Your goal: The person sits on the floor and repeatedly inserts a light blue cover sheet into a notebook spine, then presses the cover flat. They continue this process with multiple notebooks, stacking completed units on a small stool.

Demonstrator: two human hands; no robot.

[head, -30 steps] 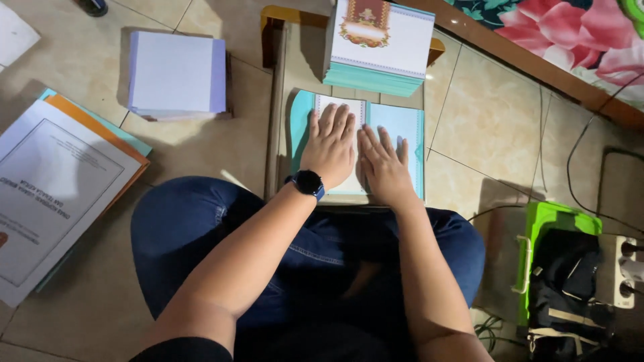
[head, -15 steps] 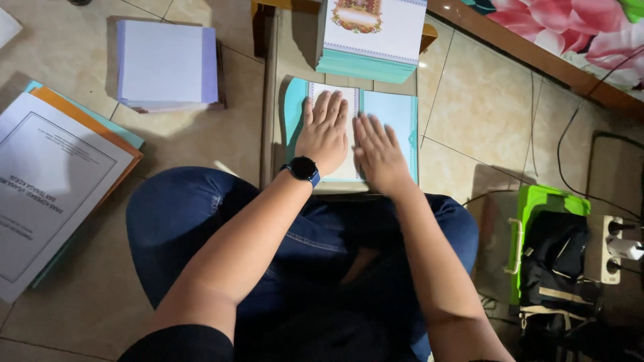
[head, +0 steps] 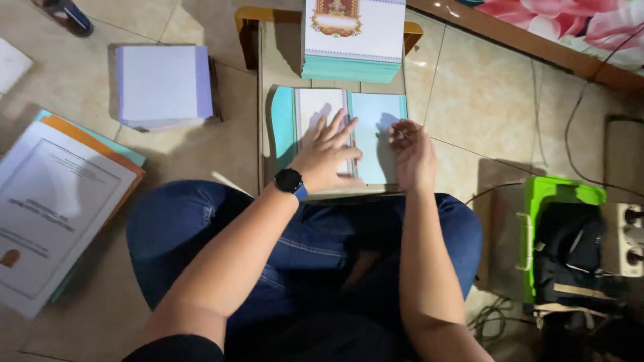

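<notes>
An open teal card point(head: 377, 127) with a white inner panel point(head: 315, 110) lies on a low wooden table point(head: 268, 80) in front of my knees. My left hand point(head: 327, 155), with a dark watch on the wrist, presses flat on the white panel, fingers spread. My right hand point(head: 410, 151) rests at the card's right edge with its fingers curled at the teal flap. Just beyond the card stands a stack of teal cards point(head: 352, 40) with white decorated covers.
A pile of white sheets point(head: 162, 84) lies on the tiled floor at the left. Large booklets point(head: 57, 201) lie at the far left. A green box with a dark bag point(head: 563, 248), a power strip point(head: 627, 238) and cables are at the right.
Both hands lay side by side flat on the card. Now my right hand has slid to the card's right edge, and my left hand has spread over the white panel.
</notes>
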